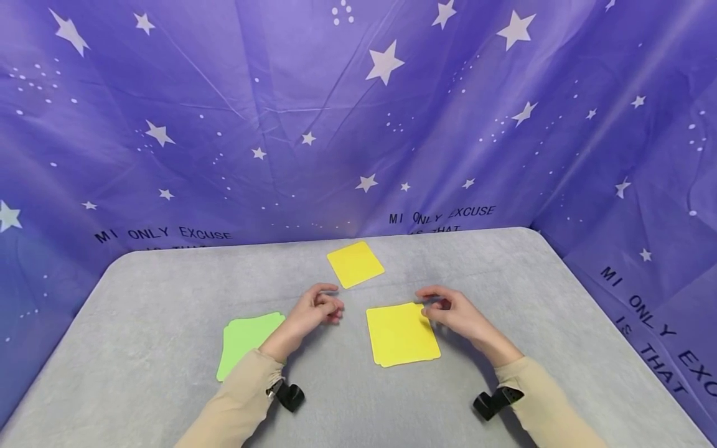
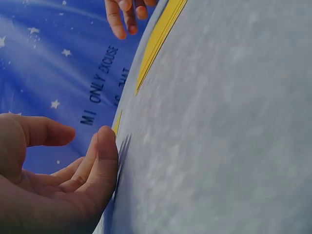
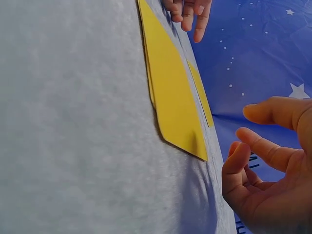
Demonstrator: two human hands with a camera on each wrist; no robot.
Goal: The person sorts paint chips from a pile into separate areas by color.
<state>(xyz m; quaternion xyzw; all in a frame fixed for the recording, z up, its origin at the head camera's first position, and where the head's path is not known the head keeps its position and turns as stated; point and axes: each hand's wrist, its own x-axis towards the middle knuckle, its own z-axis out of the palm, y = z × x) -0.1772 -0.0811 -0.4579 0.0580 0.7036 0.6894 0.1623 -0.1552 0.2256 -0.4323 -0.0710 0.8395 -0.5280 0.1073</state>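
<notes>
A small stack of yellow square cards (image 1: 402,336) lies on the grey table, its edges slightly out of line. My right hand (image 1: 456,314) hovers at the stack's upper right corner, fingers loosely bent and holding nothing; in the right wrist view its thumb (image 3: 278,112) stands apart from the fingers. Left of the stack, my left hand (image 1: 313,311) is over the table with relaxed fingers and nothing in them. Farther back lies another yellow card (image 1: 355,264). Green cards (image 1: 246,339) lie beside the left forearm, which partly covers them.
The grey table (image 1: 560,348) has rounded far corners. A purple curtain (image 1: 313,124) with white stars and printed lettering hangs behind it and along the sides. Each wrist wears a black strap with a small camera (image 1: 291,397).
</notes>
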